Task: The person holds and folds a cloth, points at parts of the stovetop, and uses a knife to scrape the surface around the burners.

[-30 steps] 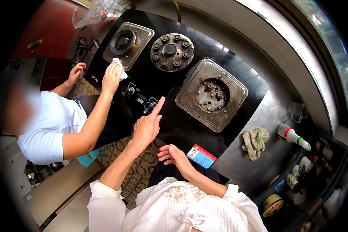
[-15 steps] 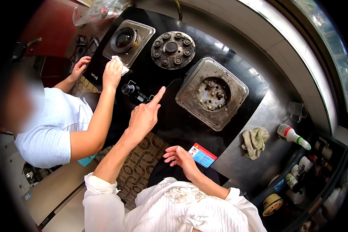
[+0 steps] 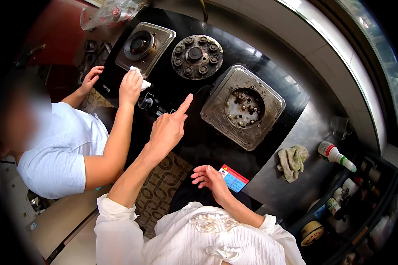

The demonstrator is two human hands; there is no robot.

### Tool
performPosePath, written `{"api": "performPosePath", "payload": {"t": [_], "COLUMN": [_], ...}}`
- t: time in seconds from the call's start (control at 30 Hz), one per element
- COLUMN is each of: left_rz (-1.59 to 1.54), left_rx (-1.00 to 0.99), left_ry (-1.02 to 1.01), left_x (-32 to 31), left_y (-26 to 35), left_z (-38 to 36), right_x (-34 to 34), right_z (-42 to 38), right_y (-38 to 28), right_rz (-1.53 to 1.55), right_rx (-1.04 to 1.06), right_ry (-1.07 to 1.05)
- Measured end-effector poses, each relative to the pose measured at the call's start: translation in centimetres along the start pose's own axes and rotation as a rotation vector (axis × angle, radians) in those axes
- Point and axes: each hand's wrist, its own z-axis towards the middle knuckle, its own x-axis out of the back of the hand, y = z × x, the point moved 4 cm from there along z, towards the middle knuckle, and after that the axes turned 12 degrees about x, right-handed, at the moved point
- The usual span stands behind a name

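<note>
My left hand (image 3: 167, 132) hovers over the front of the black glass gas stove (image 3: 177, 95), holding nothing. Its index finger is stretched out toward the back of the stove, and the other fingers are partly curled. Just left of it is a silver control knob (image 3: 145, 103). Beyond the fingertip lies a round, grimy burner head (image 3: 197, 57), taken off and set on the glass. On the right, a stained square metal drip pan (image 3: 214, 106) surrounds an uncovered burner opening. My right hand (image 3: 210, 180) is held loosely open near the stove's front edge, beside a red-and-blue label (image 3: 234, 180).
At left, a co-worker's hand (image 3: 131, 87) presses a white cloth (image 3: 144, 85) near the left burner (image 3: 139, 45). A greenish rag (image 3: 292, 163), a spray bottle (image 3: 336, 155) and a glass mug (image 3: 340, 127) rest on the right counter. A rack of jars (image 3: 340, 198) stands at lower right.
My left fingertip has shifted slightly right and toward the back. The co-worker's hand and white cloth have slid a little right and nearer the knob. My right hand has barely moved.
</note>
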Motion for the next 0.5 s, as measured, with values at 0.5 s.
{"api": "performPosePath", "payload": {"t": [0.5], "left_rz": [-0.145], "left_rx": [0.034], "left_ry": [-0.061], "left_x": [0.8], "left_y": [-1.2], "left_z": [1.2], "right_x": [0.5], "right_z": [0.6], "right_y": [-0.2], "right_rz": [0.033], "right_rx": [-0.021], "right_ry": [0.036]}}
